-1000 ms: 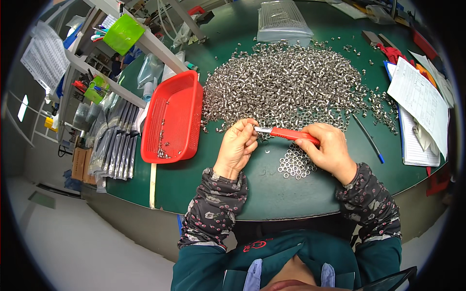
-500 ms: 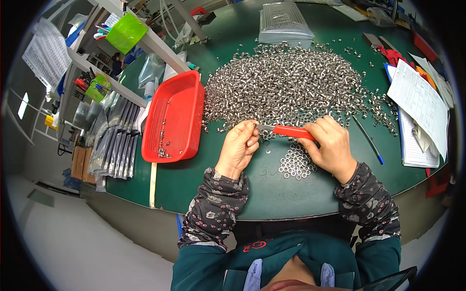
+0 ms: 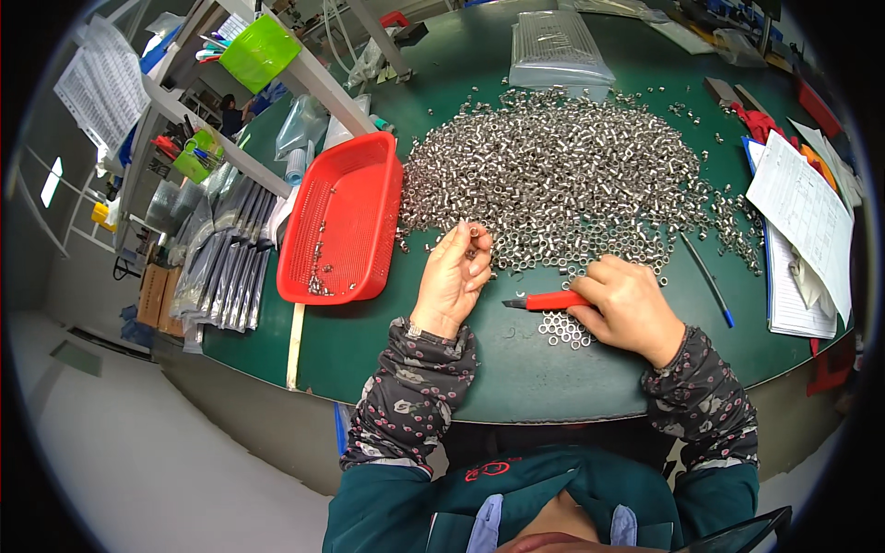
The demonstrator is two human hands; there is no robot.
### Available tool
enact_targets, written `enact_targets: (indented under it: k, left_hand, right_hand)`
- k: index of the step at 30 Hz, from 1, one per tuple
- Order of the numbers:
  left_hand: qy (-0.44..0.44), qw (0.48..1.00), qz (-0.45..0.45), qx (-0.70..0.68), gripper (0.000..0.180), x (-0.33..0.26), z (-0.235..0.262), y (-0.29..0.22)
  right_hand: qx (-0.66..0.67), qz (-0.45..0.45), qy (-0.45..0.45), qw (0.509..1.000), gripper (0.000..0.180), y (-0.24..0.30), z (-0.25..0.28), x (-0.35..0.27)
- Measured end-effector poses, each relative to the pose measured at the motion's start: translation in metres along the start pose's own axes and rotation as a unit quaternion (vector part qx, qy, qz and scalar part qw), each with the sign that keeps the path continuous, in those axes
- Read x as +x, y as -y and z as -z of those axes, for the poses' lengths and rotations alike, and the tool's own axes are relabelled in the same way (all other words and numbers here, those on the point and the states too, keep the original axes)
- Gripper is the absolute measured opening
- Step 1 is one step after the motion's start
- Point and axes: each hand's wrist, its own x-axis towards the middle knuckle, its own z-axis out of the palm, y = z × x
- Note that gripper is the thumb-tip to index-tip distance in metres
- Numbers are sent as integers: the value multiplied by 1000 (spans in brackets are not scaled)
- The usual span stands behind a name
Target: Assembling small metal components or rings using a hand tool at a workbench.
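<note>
My left hand [image 3: 448, 282] is raised over the near side of the table, thumb and fingers pinching a small metal ring [image 3: 475, 233]. In my right hand [image 3: 631, 302] is a utility knife [image 3: 557, 300] with a red handle, its blade pointing left and apart from the ring. Beneath the knife lies a small flat group of rings [image 3: 564, 332], partly covered by the knife and my right hand. Just beyond both hands spreads a large heap of short shiny metal rings [image 3: 562, 166].
A red plastic basket [image 3: 395, 198] with several metal pieces stands left of the heap. On the right lie a blue pen [image 3: 708, 279] and papers on a clipboard [image 3: 802, 212]. Plastic-wrapped packs [image 3: 221, 276] are stacked at far left; a clear-bagged bundle [image 3: 559, 46] lies behind.
The knife has moved right and toward me, its blade coming away from the ring in my left hand. My left hand has tilted open slightly, still pinching the ring. The view has shifted slightly.
</note>
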Motion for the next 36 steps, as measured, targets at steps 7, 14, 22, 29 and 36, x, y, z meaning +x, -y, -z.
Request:
enact_targets:
  k: [7,14,22,29,36]
  left_hand:
    - [20,996,-41,79,20,0,-4,4]
    - [29,995,-35,91,21,-4,-8,2]
    - [29,995,-49,87,14,-2,-5,6]
    - [13,996,-32,88,14,-3,-7,5]
    - [33,998,-21,59,17,-3,-4,6]
  right_hand:
    - [40,-38,-53,997,20,-5,1,0]
    - [38,-45,-62,996,19,-5,-1,0]
    - [57,-56,-83,993,19,-6,-2,-1]
    - [70,-65,-91,991,19,-6,-2,0]
    - [70,-71,-101,990,19,-7,-3,-1]
